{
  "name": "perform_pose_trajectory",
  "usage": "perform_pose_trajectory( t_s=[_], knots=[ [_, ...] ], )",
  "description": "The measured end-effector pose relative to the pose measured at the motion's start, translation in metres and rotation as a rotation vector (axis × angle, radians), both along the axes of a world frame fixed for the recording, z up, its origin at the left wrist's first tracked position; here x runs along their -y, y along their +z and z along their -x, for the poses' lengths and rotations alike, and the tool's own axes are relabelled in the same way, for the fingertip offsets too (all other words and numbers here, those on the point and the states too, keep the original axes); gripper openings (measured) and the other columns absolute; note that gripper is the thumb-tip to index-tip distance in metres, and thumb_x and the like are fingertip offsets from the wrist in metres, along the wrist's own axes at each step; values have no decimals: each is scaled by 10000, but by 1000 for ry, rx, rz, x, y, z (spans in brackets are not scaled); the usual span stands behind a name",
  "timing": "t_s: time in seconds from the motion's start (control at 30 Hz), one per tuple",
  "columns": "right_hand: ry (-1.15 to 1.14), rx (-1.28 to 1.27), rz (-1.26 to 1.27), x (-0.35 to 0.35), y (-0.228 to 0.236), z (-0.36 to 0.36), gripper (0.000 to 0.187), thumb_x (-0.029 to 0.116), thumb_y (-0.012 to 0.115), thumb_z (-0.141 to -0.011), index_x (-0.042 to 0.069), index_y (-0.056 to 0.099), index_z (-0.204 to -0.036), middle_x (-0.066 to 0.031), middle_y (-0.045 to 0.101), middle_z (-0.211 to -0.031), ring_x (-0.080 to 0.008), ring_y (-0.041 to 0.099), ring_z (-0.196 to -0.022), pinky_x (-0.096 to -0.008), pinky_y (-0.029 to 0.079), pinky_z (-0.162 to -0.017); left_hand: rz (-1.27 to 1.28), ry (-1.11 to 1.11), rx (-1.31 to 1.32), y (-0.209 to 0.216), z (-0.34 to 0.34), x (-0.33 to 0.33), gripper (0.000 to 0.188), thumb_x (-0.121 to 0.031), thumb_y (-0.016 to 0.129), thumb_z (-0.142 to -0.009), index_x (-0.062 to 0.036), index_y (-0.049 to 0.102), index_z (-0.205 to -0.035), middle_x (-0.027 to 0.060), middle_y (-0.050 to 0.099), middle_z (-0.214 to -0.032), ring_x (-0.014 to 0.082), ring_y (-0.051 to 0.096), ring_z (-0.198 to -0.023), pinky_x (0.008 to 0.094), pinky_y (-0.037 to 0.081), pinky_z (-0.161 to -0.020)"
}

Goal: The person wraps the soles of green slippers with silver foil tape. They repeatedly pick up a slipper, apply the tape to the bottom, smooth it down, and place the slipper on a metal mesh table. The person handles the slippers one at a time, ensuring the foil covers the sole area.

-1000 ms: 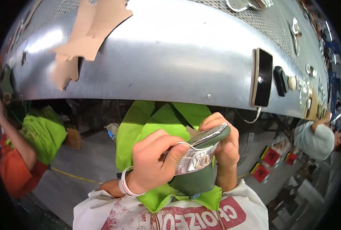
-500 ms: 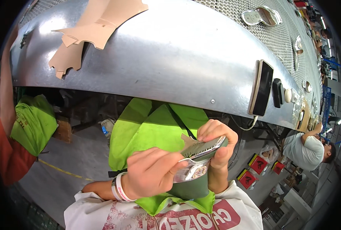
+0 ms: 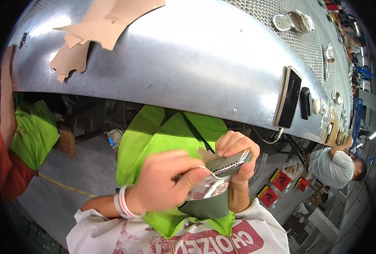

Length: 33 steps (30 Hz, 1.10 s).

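Note:
A dark green and silver shoe upper (image 3: 211, 206) is held up in front of my chest. Its silver panel shines, and a row of stitches runs along one folded edge. My right hand (image 3: 238, 154) wraps round the far right end, fingers over the top. With thumb and bent fingers, my left hand (image 3: 166, 180) is closed at the near left edge of the upper; motion smears it slightly. A tan flap (image 3: 205, 155) sticks up from the upper between the hands. Below and behind hangs my bright green apron (image 3: 154, 144).
A metal table (image 3: 175, 63) stretches ahead, bearing tan cut pieces (image 3: 107, 25), a phone (image 3: 290, 98) on a cable and a black object (image 3: 305, 103). Beyond runs a mesh conveyor (image 3: 260, 21) with silver shoe parts (image 3: 293, 21). Other people (image 3: 334, 167) are at either side.
My left hand has shifted and turned on the upper's edge, its knuckles now higher and the thumb along the rim. My right hand keeps its hold, nearly in place.

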State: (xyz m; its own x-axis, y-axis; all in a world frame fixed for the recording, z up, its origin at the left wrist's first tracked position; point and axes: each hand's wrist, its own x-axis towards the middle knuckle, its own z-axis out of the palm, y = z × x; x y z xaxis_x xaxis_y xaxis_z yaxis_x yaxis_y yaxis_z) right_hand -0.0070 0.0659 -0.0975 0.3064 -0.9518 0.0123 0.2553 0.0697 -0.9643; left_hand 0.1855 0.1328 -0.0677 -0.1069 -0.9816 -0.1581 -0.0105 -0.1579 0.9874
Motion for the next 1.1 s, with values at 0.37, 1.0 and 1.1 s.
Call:
perform_pose_trajectory(
  t_s=[0.37, 1.0, 1.1],
  knots=[
    [150, 43, -44, 4, -4, 8, 643, 586, 712, -790, -43, 626, -888, -134, 603, -839, -162, 493, -644, -310, 416, -620, 138, 11, 3, 7, 8, 2, 271, -134, 734, -829, 70, 670, -995, 153, 692, -887, 239, 671, -743, 306, 530, -688],
    [268, 372, -91, 9, -40, 37, 548, 586, 582, -875, 52, 691, -933, -135, 731, -863, -139, 373, -693, -299, 280, -588, -355, 84, -256, -17, 31, -59, 176, -132, 644, -932, 42, 621, -937, 80, 656, -700, 86, 618, -594, 224, 480, -559],
    [229, 427, -72, 3, -49, 42, 537, 605, 562, -884, 82, 673, -930, -103, 727, -858, -135, 355, -700, -304, 275, -601, -501, -11, -422, -27, 36, -51, 195, -150, 611, -959, 43, 620, -931, 46, 635, -693, 77, 591, -577, 213, 469, -529]
  ],
)
